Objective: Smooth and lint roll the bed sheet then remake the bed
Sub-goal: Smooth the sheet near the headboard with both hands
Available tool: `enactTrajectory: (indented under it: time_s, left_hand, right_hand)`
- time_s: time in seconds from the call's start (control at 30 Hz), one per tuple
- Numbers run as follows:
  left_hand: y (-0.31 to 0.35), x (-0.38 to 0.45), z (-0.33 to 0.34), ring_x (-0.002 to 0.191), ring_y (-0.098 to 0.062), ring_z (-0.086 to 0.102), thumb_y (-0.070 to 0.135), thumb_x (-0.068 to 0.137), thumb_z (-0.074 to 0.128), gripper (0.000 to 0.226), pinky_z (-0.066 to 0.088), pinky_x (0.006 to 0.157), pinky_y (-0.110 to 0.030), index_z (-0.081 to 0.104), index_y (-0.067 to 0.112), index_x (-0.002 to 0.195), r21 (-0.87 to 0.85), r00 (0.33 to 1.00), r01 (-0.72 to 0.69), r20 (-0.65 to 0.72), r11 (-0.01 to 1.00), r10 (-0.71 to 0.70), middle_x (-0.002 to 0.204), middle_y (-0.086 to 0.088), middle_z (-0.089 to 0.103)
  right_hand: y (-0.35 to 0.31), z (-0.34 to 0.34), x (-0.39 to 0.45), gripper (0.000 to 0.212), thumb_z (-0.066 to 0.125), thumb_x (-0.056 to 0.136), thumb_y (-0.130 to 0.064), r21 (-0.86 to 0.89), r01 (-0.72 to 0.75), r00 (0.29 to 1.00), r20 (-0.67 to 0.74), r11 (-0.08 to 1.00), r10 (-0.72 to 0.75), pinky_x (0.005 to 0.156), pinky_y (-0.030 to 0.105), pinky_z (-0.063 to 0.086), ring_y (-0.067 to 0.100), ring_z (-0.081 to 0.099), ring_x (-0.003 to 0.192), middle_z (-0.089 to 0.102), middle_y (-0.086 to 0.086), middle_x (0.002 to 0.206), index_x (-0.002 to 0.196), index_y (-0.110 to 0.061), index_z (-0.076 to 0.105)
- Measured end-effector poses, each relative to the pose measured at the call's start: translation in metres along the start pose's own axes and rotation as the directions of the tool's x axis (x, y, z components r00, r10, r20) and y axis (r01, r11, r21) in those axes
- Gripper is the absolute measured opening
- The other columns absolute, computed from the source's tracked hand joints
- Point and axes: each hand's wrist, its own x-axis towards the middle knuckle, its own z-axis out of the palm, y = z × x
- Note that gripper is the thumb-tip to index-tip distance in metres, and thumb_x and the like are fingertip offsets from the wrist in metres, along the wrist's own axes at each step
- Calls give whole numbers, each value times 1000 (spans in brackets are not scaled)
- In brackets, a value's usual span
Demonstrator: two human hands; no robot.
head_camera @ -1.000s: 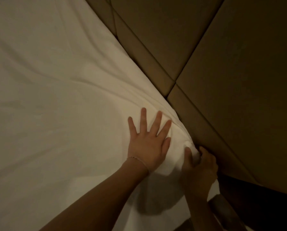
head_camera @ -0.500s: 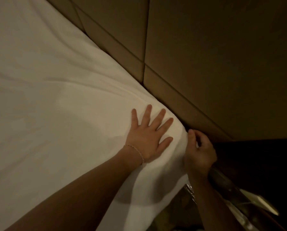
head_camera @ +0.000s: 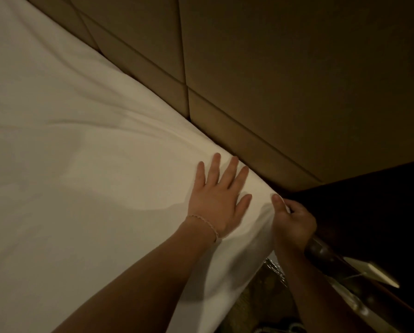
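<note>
No text, label, brand, number or sign can be read in this view. The surfaces that show are plain, and the light is too dim to make out any small print.

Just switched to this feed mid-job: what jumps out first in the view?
The left hand lies flat with spread fingers on the white bed sheet, near the bed's corner by the padded headboard. Right beside it, the right hand pinches the sheet's corner edge at the dark gap between bed and headboard. Soft creases run across the sheet towards that corner.
</note>
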Motion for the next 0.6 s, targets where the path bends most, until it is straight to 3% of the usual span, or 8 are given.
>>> enactTrajectory:
  time_s: [0.13, 0.23, 0.3, 0.37, 0.47, 0.53, 0.6]
  left_hand:
    - [-20, -4, -3, 155, -31, -3, 54, 102, 16, 65, 1, 124, -53, 17, 24, 160, -94, 995, 77, -57, 993, -82, 168, -5, 10]
    - [-53, -12, -10, 154, -29, -11, 54, 102, 11, 66, -5, 123, -56, 8, 26, 161, -95, 967, 235, -75, 967, -242, 169, -1, 1]
    - [-81, -18, -15, 153, -27, -17, 54, 102, 11, 65, -8, 122, -56, 2, 28, 161, -126, 932, 341, -88, 932, -352, 169, 4, -6]
    - [-109, -23, -18, 153, -26, -19, 54, 102, 13, 64, -8, 122, -55, 0, 31, 161, -154, 897, 412, -105, 898, -429, 168, 7, -9]
    - [-143, -27, -21, 153, -24, -19, 54, 102, 13, 63, -7, 123, -53, -1, 32, 160, -192, 859, 474, -115, 859, -499, 168, 8, -10]
    - [-162, -27, -24, 153, -24, -18, 55, 102, 10, 65, -7, 123, -52, -2, 31, 160, -198, 841, 501, -117, 843, -527, 168, 6, -10]
    - [-182, -26, -28, 153, -23, -18, 56, 101, 8, 66, -6, 124, -50, -2, 31, 160, -201, 824, 527, -117, 826, -554, 168, 6, -10]
  right_hand:
    - [-4, 1, 0, 33, 64, 93, -31, -232, 107, 994, 6, 967, -109, 85, 33, 44, 33, 60, 103, 65, 16, 112, 110, -3, 69]
    - [-14, 8, -20, 47, 54, 91, -41, -343, 328, 937, 1, 880, -349, 93, 46, 45, 38, 58, 109, 62, 19, 120, 120, -5, 64]
    - [-30, 26, -36, 52, 46, 92, -45, -391, 415, 902, 62, 822, -426, 99, 53, 43, 35, 55, 116, 61, 15, 128, 126, -9, 62]
    - [-50, 53, -54, 51, 40, 98, -43, -370, 606, 791, 193, 704, -580, 100, 55, 43, 33, 53, 124, 58, 15, 134, 129, -9, 61]
    - [-75, 104, -73, 47, 39, 102, -38, -185, 856, 509, 463, 482, -726, 109, 52, 38, 29, 37, 141, 46, 12, 149, 139, -13, 54]
    - [-90, 130, -72, 50, 33, 103, -42, -138, 930, 349, 627, 342, -697, 115, 48, 30, 25, 24, 148, 33, 5, 157, 146, -19, 44]
    - [-101, 142, -54, 56, 20, 102, -52, -171, 955, 285, 762, 244, -582, 121, 46, 17, 16, 3, 151, 11, -6, 163, 154, -32, 23]
